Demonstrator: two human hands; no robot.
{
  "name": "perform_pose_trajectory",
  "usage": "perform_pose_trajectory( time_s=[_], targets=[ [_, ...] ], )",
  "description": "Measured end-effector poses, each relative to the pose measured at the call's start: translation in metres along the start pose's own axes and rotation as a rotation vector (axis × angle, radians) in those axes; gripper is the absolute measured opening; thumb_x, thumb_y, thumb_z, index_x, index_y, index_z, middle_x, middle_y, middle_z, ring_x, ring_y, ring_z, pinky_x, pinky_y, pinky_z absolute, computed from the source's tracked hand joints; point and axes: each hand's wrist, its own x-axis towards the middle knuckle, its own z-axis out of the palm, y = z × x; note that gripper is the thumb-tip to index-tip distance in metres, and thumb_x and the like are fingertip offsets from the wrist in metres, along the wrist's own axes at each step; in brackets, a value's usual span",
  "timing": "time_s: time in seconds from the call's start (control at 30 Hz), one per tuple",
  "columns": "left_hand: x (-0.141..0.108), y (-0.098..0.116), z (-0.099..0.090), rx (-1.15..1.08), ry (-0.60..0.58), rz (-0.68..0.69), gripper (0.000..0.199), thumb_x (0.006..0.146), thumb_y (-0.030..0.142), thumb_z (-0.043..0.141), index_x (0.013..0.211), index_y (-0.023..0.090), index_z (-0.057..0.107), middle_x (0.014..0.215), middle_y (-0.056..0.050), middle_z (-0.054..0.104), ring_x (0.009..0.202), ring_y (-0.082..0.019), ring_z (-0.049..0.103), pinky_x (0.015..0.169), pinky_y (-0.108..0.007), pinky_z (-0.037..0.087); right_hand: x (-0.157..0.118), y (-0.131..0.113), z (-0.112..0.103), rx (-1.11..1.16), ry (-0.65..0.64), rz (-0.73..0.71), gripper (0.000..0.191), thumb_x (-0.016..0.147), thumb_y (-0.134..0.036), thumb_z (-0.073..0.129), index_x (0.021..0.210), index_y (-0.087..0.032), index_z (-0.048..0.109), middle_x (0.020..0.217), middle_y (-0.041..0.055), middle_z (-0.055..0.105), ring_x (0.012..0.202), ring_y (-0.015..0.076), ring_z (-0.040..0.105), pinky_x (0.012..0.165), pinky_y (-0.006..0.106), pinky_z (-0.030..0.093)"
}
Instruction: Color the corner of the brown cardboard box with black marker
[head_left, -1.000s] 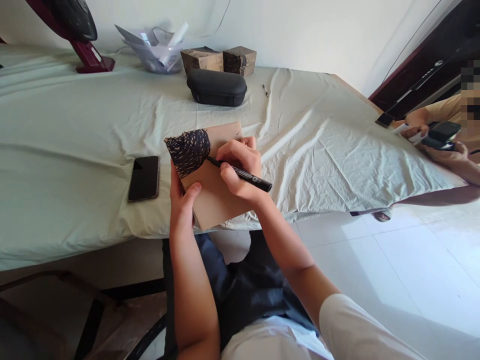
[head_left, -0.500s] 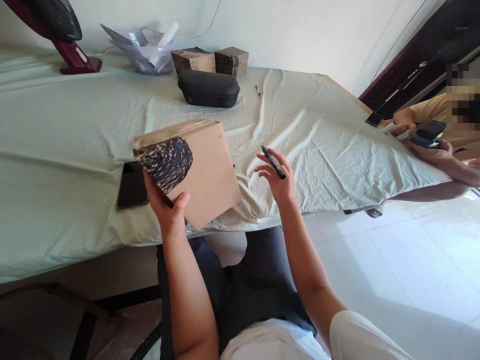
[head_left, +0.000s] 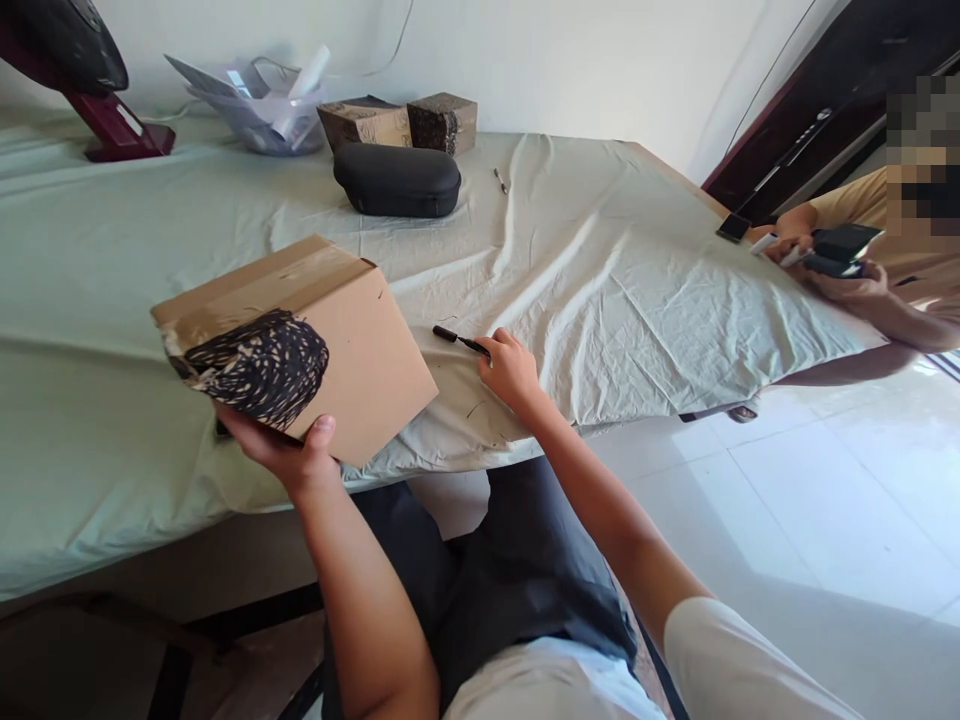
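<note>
My left hand [head_left: 281, 450] grips a cardboard box [head_left: 371, 370] by its lower left corner, thumb on the front face. The box is tilted above the cloth, with a dense black scribbled patch [head_left: 274, 365] at its left corner and tape along its upper side. My right hand [head_left: 511, 370] is closed around a black marker [head_left: 475, 347], low over the cloth to the right of the box. The marker's bare tip points left at a black cap [head_left: 445, 333], touching it or very near it.
A black zip case [head_left: 397, 180] stands behind the box, with two scribbled cardboard boxes [head_left: 442, 122], a plastic basket [head_left: 262, 125] and a dark red fan [head_left: 127, 130] along the wall. A small pen [head_left: 500, 180] lies on the tablecloth [head_left: 600, 270]. Another person's hands [head_left: 847, 275] hold a dark object at right.
My right hand has lowered to the cloth with the marker and turned it toward the cap. My left hand has shifted the box left, now covering most of the phone.
</note>
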Motion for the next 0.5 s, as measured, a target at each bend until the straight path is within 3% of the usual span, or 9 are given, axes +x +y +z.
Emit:
perform_pose_trajectory(
  time_s=[0.1, 0.23, 0.33, 0.4, 0.5],
  targets=[
    [0.002, 0.002, -0.001, -0.029, 0.087, 0.097, 0.136, 0.049, 0.075, 0.086, 0.172, 0.036, 0.043, 0.177, -0.013, 0.047, 0.175, -0.049, 0.033, 0.144, -0.066, 0.027, 0.01, -0.004, 0.006, 0.003, -0.025, -0.008, 0.054, 0.11, -0.016, 0.049, 0.153, -0.021, 0.081, 0.144, 0.0195, 0.075, 0.136, 0.0366, 0.071, 0.098, 0.044, 0.06],
    [0.0, 0.004, 0.005, -0.074, 0.066, 0.07, 0.14, 0.049, 0.075, 0.085, 0.176, 0.038, 0.038, 0.18, -0.011, 0.046, 0.173, -0.051, 0.034, 0.142, -0.072, 0.029, 0.028, -0.015, 0.015, 0.012, -0.037, -0.02, 0.056, 0.111, -0.015, 0.049, 0.159, -0.02, 0.076, 0.146, 0.0198, 0.073, 0.14, 0.038, 0.067, 0.106, 0.046, 0.059],
    [-0.001, 0.006, 0.006, -0.054, 0.09, 0.026, 0.141, 0.048, 0.077, 0.082, 0.177, 0.039, 0.037, 0.18, -0.01, 0.046, 0.17, -0.052, 0.038, 0.14, -0.073, 0.033, 0.046, -0.027, 0.023, 0.027, -0.008, -0.017, 0.051, 0.116, -0.031, 0.059, 0.165, -0.021, 0.07, 0.151, 0.0204, 0.069, 0.141, 0.0386, 0.065, 0.111, 0.046, 0.056],
    [-0.001, 0.006, 0.005, -0.07, 0.101, 0.031, 0.14, 0.048, 0.076, 0.081, 0.176, 0.04, 0.039, 0.18, -0.009, 0.047, 0.169, -0.052, 0.04, 0.139, -0.074, 0.036, 0.057, -0.033, 0.028, 0.028, -0.009, -0.029, 0.046, 0.118, -0.041, 0.061, 0.158, -0.02, 0.073, 0.151, 0.0205, 0.068, 0.14, 0.038, 0.065, 0.112, 0.046, 0.055],
    [0.0, 0.004, 0.001, -0.113, 0.062, 0.071, 0.135, 0.051, 0.069, 0.082, 0.177, 0.044, 0.039, 0.181, -0.007, 0.047, 0.17, -0.053, 0.039, 0.137, -0.075, 0.038, 0.068, -0.037, 0.034, 0.002, -0.017, -0.047, 0.037, 0.122, -0.035, 0.054, 0.147, -0.016, 0.076, 0.149, 0.0215, 0.069, 0.136, 0.0356, 0.066, 0.112, 0.045, 0.054]
  ],
)
